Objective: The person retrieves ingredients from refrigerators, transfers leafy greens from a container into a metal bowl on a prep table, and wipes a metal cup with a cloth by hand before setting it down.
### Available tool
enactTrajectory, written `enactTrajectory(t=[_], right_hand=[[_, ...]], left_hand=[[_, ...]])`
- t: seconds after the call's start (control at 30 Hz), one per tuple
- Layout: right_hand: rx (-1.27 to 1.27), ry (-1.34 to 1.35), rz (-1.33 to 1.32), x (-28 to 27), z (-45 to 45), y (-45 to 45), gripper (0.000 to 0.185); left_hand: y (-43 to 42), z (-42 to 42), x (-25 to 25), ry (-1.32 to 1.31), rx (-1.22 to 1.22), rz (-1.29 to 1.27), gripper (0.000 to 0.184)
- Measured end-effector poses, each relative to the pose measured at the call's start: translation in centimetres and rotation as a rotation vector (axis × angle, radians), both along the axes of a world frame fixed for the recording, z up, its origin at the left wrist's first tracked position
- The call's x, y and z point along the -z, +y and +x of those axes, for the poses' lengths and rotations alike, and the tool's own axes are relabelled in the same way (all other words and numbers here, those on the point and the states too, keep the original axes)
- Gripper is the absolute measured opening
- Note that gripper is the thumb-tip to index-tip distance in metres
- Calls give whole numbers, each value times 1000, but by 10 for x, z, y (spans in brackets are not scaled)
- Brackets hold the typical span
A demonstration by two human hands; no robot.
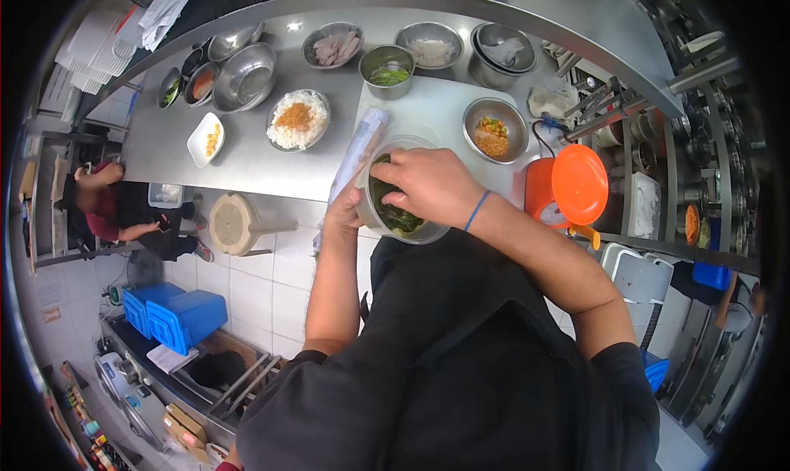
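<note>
A clear round tub (424, 230) with dark green leaves (399, 217) inside is tilted at the counter's front edge. My left hand (346, 206) grips its left side. My right hand (424, 183) reaches over the rim, its fingers down among the leaves; whether they pinch any is hidden. A rolled, printed plastic bag (359, 154) lies just left of the tub. Behind the tub is a white cutting board (436, 100), with a steel bowl of chopped orange and green food (494, 131) on its right part.
Bowls of rice (298, 120), raw meat (332, 45) and cut greens (387, 72) stand behind. A white dish (206, 140) is farther left. An orange lid (580, 184) is at right. Another person (103, 199) sits at far left, near a stool (234, 224).
</note>
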State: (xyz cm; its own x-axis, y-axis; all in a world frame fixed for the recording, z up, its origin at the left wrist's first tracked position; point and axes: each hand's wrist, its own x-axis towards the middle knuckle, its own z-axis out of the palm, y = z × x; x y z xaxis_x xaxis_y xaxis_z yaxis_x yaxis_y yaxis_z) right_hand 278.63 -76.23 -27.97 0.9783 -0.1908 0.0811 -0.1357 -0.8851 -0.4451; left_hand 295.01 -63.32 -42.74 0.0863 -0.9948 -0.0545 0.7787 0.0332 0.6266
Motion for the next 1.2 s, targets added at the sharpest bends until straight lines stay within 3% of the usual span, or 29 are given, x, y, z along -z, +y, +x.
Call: enactTrajectory(t=[0.23, 0.43, 0.53, 0.63, 0.77, 0.97, 1.1, 1.2], right_hand=[[27, -31, 86, 2, -13, -12, 25], [70, 26, 68, 6, -18, -13, 23], [92, -69, 162, 15, -24, -21, 24], [77, -204, 295, 13, -31, -35, 23], [205, -129, 745, 0, -44, -51, 24], [203, -76, 767, 1, -56, -66, 23], [402, -110, 956, -12, -71, -84, 25], [472, -285, 810, 8, -87, -116, 24]], left_hand=[[-5, -13, -12, 32, -16, -39, 134], [-25, -23, -28, -22, -17, -82, 135], [-28, -24, -25, -7, -13, -66, 134], [-28, -24, -13, 21, -23, -46, 133], [-30, -26, 0, 51, -59, -27, 132], [-45, -43, -32, 9, 0, -17, 119], [-51, -46, -37, -12, 1, -5, 111], [-45, -33, -17, 13, -15, -24, 110]])
